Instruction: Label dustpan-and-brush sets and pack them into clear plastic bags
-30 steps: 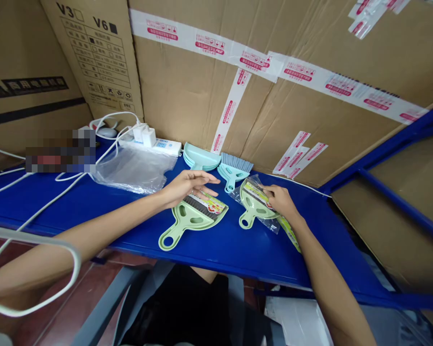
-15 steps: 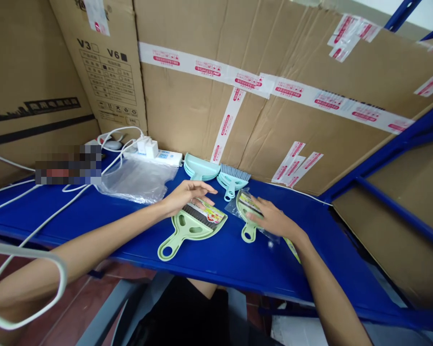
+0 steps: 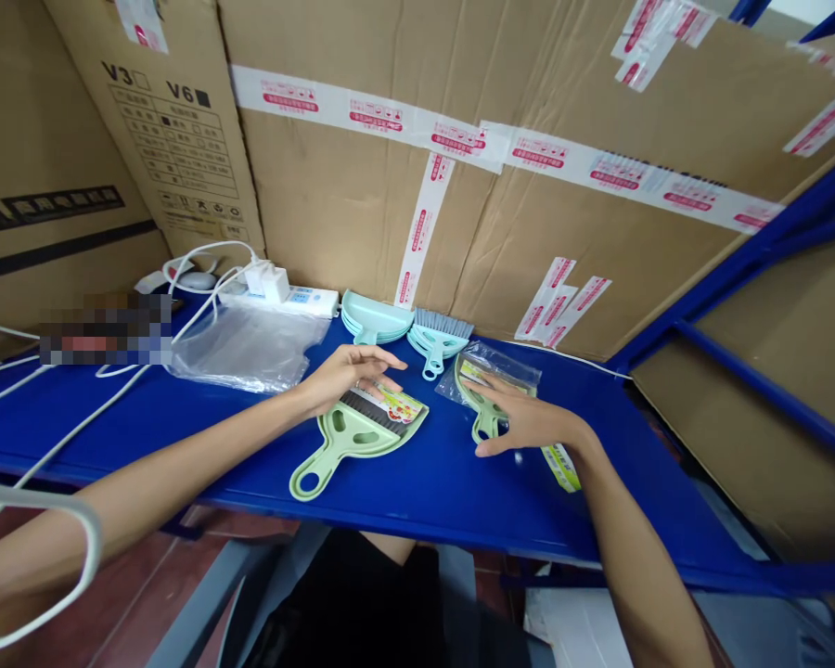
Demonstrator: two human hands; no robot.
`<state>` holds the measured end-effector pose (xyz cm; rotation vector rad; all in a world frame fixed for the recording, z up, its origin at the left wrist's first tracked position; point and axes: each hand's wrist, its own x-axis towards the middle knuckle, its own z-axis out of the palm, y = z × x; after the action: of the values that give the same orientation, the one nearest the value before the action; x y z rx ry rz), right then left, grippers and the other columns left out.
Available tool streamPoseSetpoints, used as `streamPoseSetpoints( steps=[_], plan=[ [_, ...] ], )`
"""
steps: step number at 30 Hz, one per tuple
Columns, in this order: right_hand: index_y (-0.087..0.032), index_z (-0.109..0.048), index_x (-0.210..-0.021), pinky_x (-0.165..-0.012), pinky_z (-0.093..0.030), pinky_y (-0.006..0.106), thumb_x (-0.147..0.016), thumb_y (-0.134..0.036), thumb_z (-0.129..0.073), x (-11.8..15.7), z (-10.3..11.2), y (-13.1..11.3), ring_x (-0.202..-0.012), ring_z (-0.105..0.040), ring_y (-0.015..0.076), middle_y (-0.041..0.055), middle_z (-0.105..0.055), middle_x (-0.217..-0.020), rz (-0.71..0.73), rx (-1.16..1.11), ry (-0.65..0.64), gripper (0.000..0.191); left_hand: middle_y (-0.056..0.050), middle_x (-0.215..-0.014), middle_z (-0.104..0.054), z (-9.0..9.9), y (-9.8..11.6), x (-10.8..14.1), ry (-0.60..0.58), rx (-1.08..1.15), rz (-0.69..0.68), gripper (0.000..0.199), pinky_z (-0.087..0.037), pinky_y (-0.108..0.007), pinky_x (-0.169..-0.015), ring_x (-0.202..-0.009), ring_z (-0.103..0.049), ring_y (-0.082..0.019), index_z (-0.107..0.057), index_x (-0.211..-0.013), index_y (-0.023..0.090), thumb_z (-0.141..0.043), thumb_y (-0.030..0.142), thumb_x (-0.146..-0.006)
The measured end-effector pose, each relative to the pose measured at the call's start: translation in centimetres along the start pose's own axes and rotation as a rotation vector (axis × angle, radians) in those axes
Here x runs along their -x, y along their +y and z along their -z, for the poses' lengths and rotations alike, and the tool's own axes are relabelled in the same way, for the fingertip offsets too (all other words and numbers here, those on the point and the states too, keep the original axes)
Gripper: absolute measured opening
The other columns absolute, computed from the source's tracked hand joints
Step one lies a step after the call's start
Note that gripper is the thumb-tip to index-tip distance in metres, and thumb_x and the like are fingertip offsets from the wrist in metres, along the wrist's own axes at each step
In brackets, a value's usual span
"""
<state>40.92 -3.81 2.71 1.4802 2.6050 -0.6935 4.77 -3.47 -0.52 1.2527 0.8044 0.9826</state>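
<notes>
A green dustpan with a dark-bristled brush nested in it (image 3: 348, 438) lies on the blue table, its handle toward me. A colourful printed label covers part of the bristles. Just over its far side is my left hand (image 3: 344, 378), fingers stretched and apart, holding nothing. To the right lies a second green dustpan set (image 3: 485, 422), partly in a clear plastic bag (image 3: 511, 364). My right hand (image 3: 529, 417) rests over it with fingers and thumb spread; whether it touches is unclear. By that wrist a yellow-green printed card (image 3: 562, 467) shows in part.
Stacked light-blue dustpans (image 3: 376, 317) and stacked blue brushes (image 3: 437, 343) stand at the back against taped cardboard (image 3: 362, 204). Flat clear bags (image 3: 250, 348) lie at left, beside a white power strip (image 3: 310, 301) and loose white cables (image 3: 139, 376). A blue metal frame (image 3: 758, 380) borders the right.
My right hand has spread its thumb away from the bagged set, which has shifted slightly farther from me. More of the printed card shows. My left hand stays over the first set.
</notes>
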Motion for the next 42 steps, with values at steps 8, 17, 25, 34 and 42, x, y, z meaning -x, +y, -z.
streamPoseSetpoints(
  steps=[8, 17, 25, 34, 42],
  plan=[
    [-0.028, -0.041, -0.168, -0.132, -0.014, 0.067, -0.072, -0.076, -0.084, -0.3, 1.0, 2.5, -0.167, -0.012, 0.0453, 0.0147, -0.025, -0.179, -0.122, 0.004, 0.13, 0.116, -0.017, -0.113, -0.081, -0.1, 0.1, 0.0, 0.004, 0.002, -0.021, 0.021, -0.065, -0.028, -0.065, -0.095, -0.083, -0.03, -0.081, -0.103, 0.014, -0.076, 0.026, -0.086],
    [-0.025, -0.051, -0.163, -0.131, -0.031, 0.055, -0.082, -0.073, -0.077, -0.6, 1.8, 4.7, -0.156, -0.045, 0.0397, 0.0134, -0.048, -0.169, -0.05, -0.05, 0.181, 0.098, -0.019, -0.119, -0.08, 0.1, 0.0, -0.1, -0.043, 0.013, -0.057, 0.023, -0.065, -0.028, -0.064, -0.096, -0.083, -0.03, -0.081, -0.105, 0.012, -0.074, 0.029, -0.091],
    [-0.022, -0.063, -0.152, -0.127, -0.033, 0.056, -0.097, -0.066, -0.058, -2.5, 0.6, 6.2, -0.156, -0.043, 0.038, 0.0148, -0.055, -0.163, -0.096, 0.037, 0.419, 0.07, -0.019, -0.117, -0.08, 0.2, -0.1, -0.1, -0.068, 0.009, -0.05, 0.026, -0.065, -0.029, -0.066, -0.096, -0.082, -0.03, -0.079, -0.107, 0.01, -0.075, 0.031, -0.092],
    [-0.024, -0.074, -0.097, -0.079, -0.051, 0.036, -0.1, -0.058, -0.057, -2.0, -0.2, -1.5, -0.091, -0.074, 0.0288, 0.008, -0.077, -0.093, -0.53, 0.277, 0.547, 0.038, -0.017, -0.097, -0.083, 0.3, -0.3, -0.2, -0.087, -0.003, -0.049, 0.028, -0.065, -0.028, -0.069, -0.093, -0.083, -0.027, -0.079, -0.112, 0.008, -0.073, 0.029, -0.093],
    [-0.023, -0.07, -0.124, -0.081, -0.051, 0.037, -0.1, -0.027, -0.054, -3.0, -2.2, -3.3, -0.096, -0.072, 0.0283, 0.0136, -0.069, -0.123, -0.524, 0.439, 0.507, 0.029, -0.017, -0.097, -0.083, 0.4, -0.8, -0.4, -0.091, -0.009, -0.035, 0.028, -0.065, -0.029, -0.069, -0.096, -0.083, -0.029, -0.079, -0.11, 0.009, -0.075, 0.031, -0.093]
  ],
)
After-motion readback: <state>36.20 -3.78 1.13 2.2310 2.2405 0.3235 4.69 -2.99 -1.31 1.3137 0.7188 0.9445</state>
